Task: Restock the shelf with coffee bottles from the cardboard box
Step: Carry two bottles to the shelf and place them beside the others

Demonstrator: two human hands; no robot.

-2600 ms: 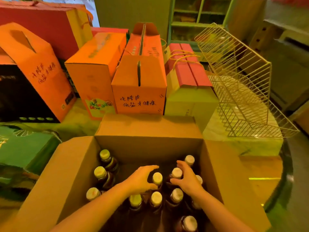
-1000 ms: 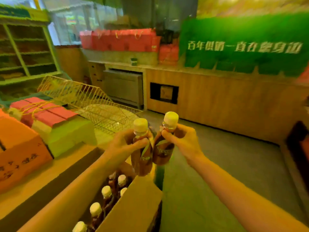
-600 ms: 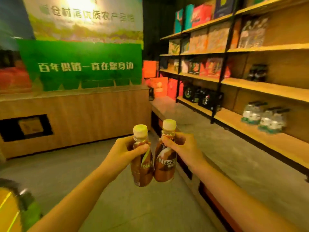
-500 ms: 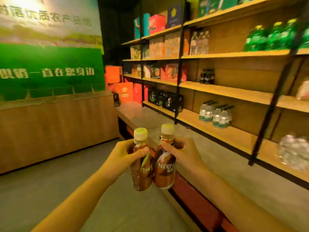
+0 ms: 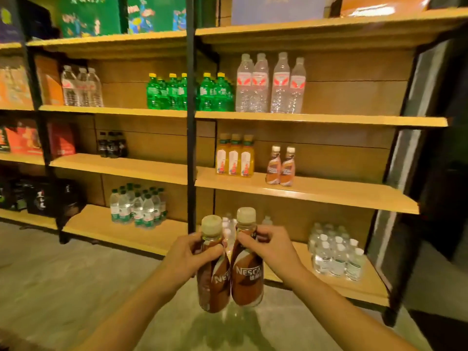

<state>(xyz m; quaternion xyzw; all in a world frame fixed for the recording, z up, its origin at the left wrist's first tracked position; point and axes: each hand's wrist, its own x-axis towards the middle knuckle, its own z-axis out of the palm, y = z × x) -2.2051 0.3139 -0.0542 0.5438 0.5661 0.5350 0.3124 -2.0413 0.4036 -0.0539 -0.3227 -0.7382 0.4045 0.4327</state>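
Two sets of fingers (image 5: 247,243) are curled round bottle necks. The left hand (image 5: 188,257) grips the left coffee bottle (image 5: 212,282) just under its cap, and the right hand (image 5: 268,249) pinches the right coffee bottle (image 5: 248,279) at its shoulder. Holding them high leaves both bases free, probably so each bottle can be stood flat without a finger trapped under it. The carried bottles hang upright with their sides touching, which keeps them as one compact load in front of the person.

The landmark is the shelved coffee pair (image 5: 280,166), two matching bottles already standing on the shelf board (image 5: 329,191). The carried bottles are below that pair and to its left, well apart from it and short of the shelving. The juice bottles (image 5: 234,158) stand near the pair on its left, while the board to its right is bare wood. That is the likely slot, since like goes with like. Below the pair, on the lowest board, sit the small water bottles (image 5: 334,252). The cardboard box is out of view, so the person seems to be mid-carry, with placing not yet begun.
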